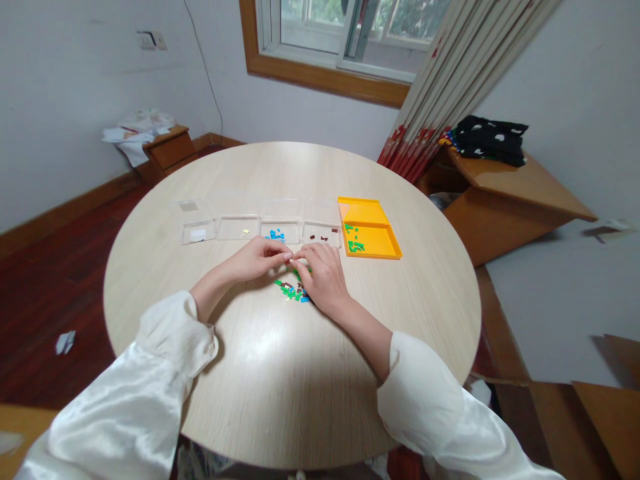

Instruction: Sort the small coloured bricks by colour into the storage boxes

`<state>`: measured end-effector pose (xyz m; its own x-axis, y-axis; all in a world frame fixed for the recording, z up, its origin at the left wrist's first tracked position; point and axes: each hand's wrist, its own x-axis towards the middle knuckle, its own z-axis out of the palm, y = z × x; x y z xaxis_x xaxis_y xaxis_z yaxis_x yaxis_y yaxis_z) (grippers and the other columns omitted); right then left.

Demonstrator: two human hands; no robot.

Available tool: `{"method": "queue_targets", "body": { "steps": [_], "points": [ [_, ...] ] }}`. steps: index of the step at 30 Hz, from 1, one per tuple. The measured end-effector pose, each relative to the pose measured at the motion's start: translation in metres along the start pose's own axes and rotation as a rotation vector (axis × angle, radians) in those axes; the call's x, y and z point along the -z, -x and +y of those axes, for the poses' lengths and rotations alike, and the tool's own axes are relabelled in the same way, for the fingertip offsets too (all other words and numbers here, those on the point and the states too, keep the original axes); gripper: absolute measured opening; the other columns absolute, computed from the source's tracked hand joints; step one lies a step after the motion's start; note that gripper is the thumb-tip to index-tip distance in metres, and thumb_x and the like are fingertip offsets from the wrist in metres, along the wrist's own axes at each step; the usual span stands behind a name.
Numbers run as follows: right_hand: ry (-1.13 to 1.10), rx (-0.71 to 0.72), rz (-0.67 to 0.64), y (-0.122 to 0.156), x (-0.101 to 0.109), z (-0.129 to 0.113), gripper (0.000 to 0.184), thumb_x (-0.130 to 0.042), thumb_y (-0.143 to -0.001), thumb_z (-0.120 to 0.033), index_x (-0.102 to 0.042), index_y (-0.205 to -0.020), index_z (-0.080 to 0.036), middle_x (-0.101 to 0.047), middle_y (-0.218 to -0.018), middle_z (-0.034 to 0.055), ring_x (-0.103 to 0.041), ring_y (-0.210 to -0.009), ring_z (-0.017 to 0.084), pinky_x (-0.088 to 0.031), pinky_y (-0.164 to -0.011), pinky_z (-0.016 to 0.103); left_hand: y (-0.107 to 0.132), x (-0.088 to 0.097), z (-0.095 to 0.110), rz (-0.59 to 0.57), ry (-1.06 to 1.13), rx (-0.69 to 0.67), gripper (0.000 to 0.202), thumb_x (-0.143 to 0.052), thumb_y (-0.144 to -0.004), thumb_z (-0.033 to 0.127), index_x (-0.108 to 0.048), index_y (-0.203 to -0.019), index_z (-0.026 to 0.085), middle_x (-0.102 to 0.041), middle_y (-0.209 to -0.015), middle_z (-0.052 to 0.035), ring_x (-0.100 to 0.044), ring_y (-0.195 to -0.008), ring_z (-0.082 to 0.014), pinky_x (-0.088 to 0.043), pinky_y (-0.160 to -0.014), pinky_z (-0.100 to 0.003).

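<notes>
My left hand [259, 257] and my right hand [323, 277] meet over the table, thumbs and fingertips pinched close together. Whatever lies between them is too small to make out. Just below the fingers is a loose pile of small toy bricks [291, 291] in green, brown, blue and pale colours, partly covered by my right hand. Behind my hands stands an open clear box with blue bricks [275, 235]. Beside it, another clear box holds a few brown bricks [324, 238]. Green bricks [356, 246] lie along the left side of an open orange box [384, 248].
Further left are a clear box with a pale yellow piece [246, 231] and one with a white piece [198, 235]. All stand on a round wooden table [280, 387]. A tilted wooden cabinet [520, 193] with dark cloth on it is beyond the right edge.
</notes>
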<state>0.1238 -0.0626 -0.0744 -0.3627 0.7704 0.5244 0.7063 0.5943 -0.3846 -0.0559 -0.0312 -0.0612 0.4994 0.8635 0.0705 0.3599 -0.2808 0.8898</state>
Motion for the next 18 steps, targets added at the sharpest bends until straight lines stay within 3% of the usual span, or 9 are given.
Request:
{"method": "queue_targets", "body": {
  "steps": [11, 14, 18],
  "points": [
    [-0.03, 0.009, 0.029, 0.001, 0.002, -0.002, 0.012, -0.054, -0.091, -0.024, -0.065, -0.091, -0.02, -0.065, -0.093, 0.0063, -0.054, -0.094, 0.021, -0.035, -0.08, 0.034, 0.0, 0.002, 0.0, -0.007, 0.112, 0.032, 0.037, -0.067, -0.072, 0.048, -0.071, -0.078, 0.012, -0.07, -0.073, -0.0081, -0.06, -0.065, -0.0153, -0.047, -0.063, -0.028],
    [-0.033, 0.013, 0.028, 0.002, 0.0, -0.001, 0.012, -0.056, -0.09, -0.022, -0.066, -0.096, -0.019, -0.066, -0.094, 0.0068, -0.054, -0.095, 0.021, -0.035, -0.081, 0.034, 0.0, 0.007, 0.001, 0.112, 0.125, 0.05, 0.039, -0.068, -0.069, 0.05, -0.071, -0.079, 0.012, -0.069, -0.073, -0.0081, -0.06, -0.064, -0.0159, -0.047, -0.062, -0.029],
    [-0.036, 0.061, -0.066, 0.003, -0.008, 0.002, 0.013, -0.058, -0.088, -0.02, -0.067, -0.097, -0.018, -0.066, -0.096, 0.0067, -0.054, -0.095, 0.02, -0.033, -0.082, 0.035, -0.003, 0.018, -0.003, 0.434, 0.064, 0.055, 0.032, -0.069, -0.069, 0.043, -0.07, -0.081, 0.014, -0.07, -0.078, -0.0073, -0.06, -0.067, -0.0154, -0.047, -0.064, -0.027]
  ]
}}
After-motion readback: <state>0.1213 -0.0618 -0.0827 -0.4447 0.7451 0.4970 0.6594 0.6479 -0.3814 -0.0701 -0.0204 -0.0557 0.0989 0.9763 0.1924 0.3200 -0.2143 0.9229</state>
